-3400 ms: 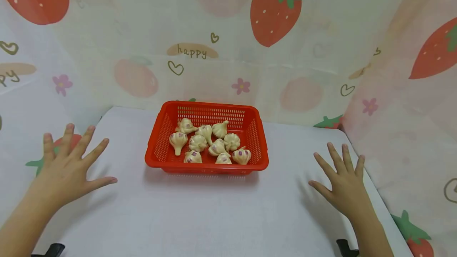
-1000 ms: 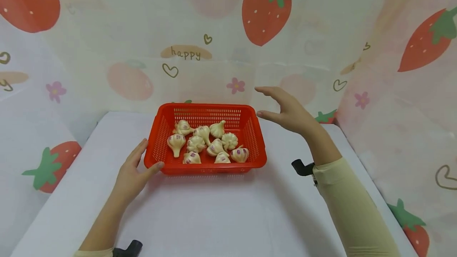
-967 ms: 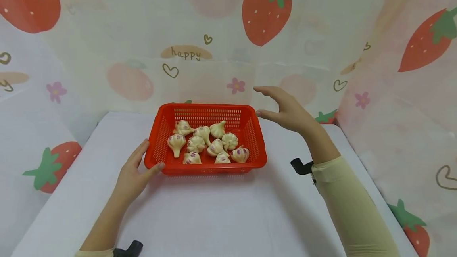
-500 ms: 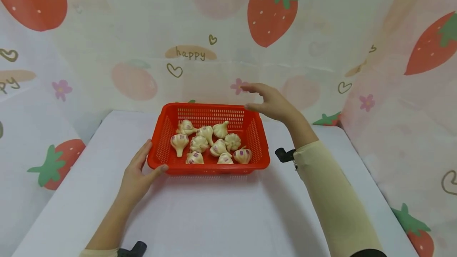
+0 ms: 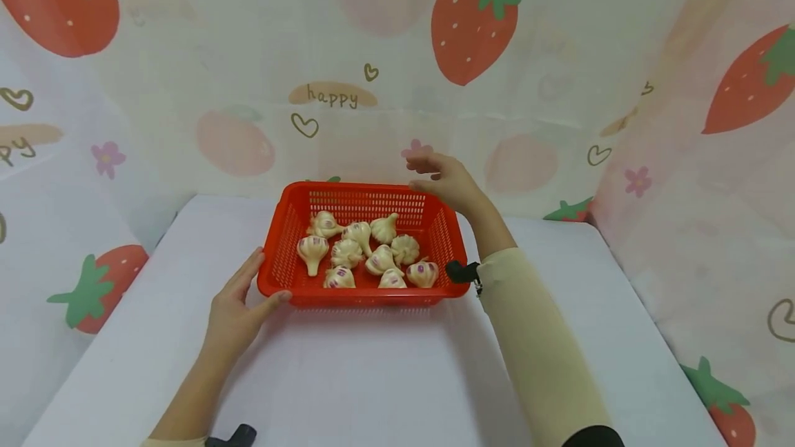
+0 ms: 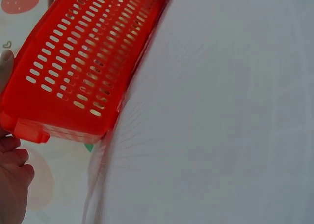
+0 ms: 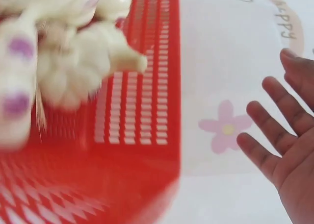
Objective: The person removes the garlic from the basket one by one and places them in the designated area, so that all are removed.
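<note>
A red plastic basket (image 5: 373,294) with slotted walls stands on the white table. Several garlic bulbs (image 5: 346,252) with purple patches lie inside. At the basket's left end my left hand (image 5: 232,309) grips the rim, thumb over the front left corner and fingers along the side. The left wrist view shows the thumb (image 6: 6,62) at the rim and curled fingers under it. Over the basket's back right corner hovers my right hand (image 5: 450,181), fingers loosely bent around nothing. In the right wrist view its fingers (image 7: 277,131) are spread apart, beside the basket wall.
White cloth covers the table (image 5: 373,378). Behind it and at both sides hangs a sheet (image 5: 546,54) printed with strawberries, hearts and flowers. A black wrist mount (image 5: 462,272) on the right arm overlaps the basket's front right corner in the head view.
Both hands have come in from the table's sides. The left took hold of the basket's left end; the right moved left, from beside the basket to over its back right corner.
</note>
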A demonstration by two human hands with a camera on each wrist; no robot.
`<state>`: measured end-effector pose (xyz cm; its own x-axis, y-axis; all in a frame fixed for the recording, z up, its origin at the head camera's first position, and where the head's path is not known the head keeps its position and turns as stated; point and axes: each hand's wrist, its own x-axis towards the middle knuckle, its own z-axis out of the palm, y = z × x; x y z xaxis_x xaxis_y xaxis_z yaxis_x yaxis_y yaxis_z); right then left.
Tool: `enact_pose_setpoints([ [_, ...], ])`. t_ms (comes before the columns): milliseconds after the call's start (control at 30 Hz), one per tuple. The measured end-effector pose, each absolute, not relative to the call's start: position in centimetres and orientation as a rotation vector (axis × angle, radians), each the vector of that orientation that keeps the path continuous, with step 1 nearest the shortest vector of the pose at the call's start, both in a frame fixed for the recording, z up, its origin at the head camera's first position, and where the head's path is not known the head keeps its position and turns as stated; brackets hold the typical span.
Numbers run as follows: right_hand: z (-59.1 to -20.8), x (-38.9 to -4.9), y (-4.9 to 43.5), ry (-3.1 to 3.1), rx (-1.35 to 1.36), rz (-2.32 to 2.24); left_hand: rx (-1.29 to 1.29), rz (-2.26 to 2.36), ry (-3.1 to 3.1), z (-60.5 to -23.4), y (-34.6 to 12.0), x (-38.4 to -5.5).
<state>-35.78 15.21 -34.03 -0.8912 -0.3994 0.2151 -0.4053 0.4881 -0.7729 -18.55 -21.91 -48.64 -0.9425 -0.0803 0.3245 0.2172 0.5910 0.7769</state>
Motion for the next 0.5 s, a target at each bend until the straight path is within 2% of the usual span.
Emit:
enact_pose_setpoints([
  [233,-36.1,-36.6,14.1,-2.714,0.636,1.492,-0.136,-1.311,-2.457,-48.7,-21.9,-18.5],
  [500,-38.1,-37.2,13.6,-2.833,0.612,1.387,-0.125,-1.311,-2.468,-48.9,-22.0,-18.4],
])
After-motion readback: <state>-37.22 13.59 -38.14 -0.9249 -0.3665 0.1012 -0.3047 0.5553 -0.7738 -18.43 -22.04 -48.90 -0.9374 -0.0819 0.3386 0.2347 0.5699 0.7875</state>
